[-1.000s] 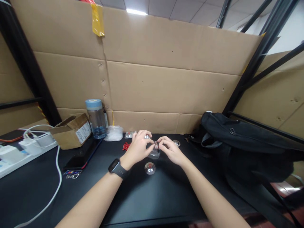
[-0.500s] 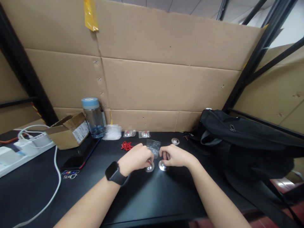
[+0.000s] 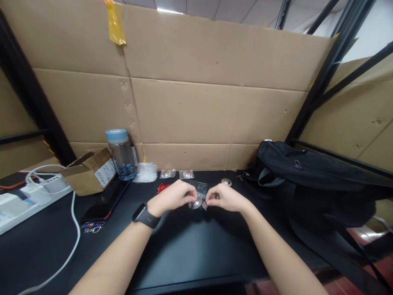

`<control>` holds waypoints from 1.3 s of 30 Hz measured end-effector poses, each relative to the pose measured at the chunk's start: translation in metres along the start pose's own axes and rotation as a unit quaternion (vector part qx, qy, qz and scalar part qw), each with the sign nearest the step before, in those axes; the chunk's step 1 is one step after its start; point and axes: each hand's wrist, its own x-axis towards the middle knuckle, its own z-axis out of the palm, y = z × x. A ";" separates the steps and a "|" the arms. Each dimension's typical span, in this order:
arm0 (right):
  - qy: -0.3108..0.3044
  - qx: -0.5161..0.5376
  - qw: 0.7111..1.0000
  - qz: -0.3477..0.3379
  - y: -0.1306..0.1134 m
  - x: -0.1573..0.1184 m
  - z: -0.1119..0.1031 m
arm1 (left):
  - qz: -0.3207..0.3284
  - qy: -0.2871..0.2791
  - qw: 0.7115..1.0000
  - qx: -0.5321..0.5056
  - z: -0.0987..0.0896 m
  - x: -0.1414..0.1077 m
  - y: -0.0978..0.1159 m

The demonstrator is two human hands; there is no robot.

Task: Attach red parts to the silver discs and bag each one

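Observation:
My left hand (image 3: pixel 177 196), with a dark watch (image 3: pixel 144 216) on its wrist, is closed in a pinch on a small silver cymbal-like disc (image 3: pixel 197 203). The disc is lifted and tilted, its bright face showing. In my right hand (image 3: pixel 226 197), thumb and fingers pinch a second cymbal-like disc (image 3: pixel 204 204), seen nearly edge-on. Both discs are close together; whether they touch, I cannot tell. Behind them lies a clear plastic bag (image 3: pixel 199 187). A loose disc (image 3: pixel 226 182) rests beyond my right hand, and red cords (image 3: pixel 161 187) lie partly hidden behind my left.
Two bagged discs (image 3: pixel 186 174) and clear plastic packaging (image 3: pixel 145 172) lie along the cardboard wall (image 3: pixel 190 110). At left are a water bottle (image 3: pixel 121 157), an open carton (image 3: pixel 89 172), a tablet (image 3: pixel 104 200) and a power strip (image 3: pixel 46 190). A black backpack (image 3: pixel 313 176) takes up the right side.
Both hands have raised their discs from the black tabletop and brought them close together. The discs have turned from lying flat to tilted.

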 end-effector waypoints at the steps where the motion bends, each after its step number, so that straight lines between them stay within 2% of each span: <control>1: 0.044 0.045 0.998 -0.002 0.000 0.002 0.000 | -0.007 0.031 0.999 -0.015 -0.004 0.000 -0.003; 3: 0.126 0.132 0.983 0.003 0.003 0.006 0.002 | -0.025 0.103 0.994 -0.038 -0.009 0.001 -0.009; 5: 0.177 0.193 0.965 0.004 0.007 0.011 0.006 | -0.041 0.159 0.984 -0.066 -0.007 0.004 -0.015; 8: 0.208 0.239 0.948 -0.003 0.012 0.018 0.017 | -0.053 0.189 0.975 -0.109 0.005 0.009 -0.021; 12: 0.217 0.298 0.929 -0.006 0.009 0.024 0.032 | -0.055 0.198 0.971 -0.126 0.024 0.015 -0.021; 16: 0.207 0.381 0.901 0.010 0.003 0.024 0.038 | -0.075 0.228 0.961 -0.134 0.035 0.018 -0.021; 22: 0.195 0.456 0.868 0.035 0.002 0.023 0.041 | -0.081 0.233 0.961 -0.128 0.035 0.018 -0.024; 26: 0.188 0.473 0.858 0.063 0.002 0.024 0.043 | -0.077 0.222 0.967 -0.103 0.033 0.017 -0.027; 29: 0.190 0.467 0.860 0.081 0.002 0.024 0.043 | -0.084 0.208 0.970 -0.095 0.033 0.017 -0.026; 32: 0.194 0.432 0.877 0.074 0.003 0.023 0.041 | -0.082 0.185 0.974 -0.103 0.032 0.017 -0.025; 35: 0.191 0.367 0.909 0.056 0.007 0.023 0.037 | -0.073 0.155 0.982 -0.085 0.029 0.014 -0.028; 39: 0.173 0.226 0.958 0.025 0.015 0.021 0.030 | -0.012 0.109 0.993 0.043 0.026 0.008 -0.040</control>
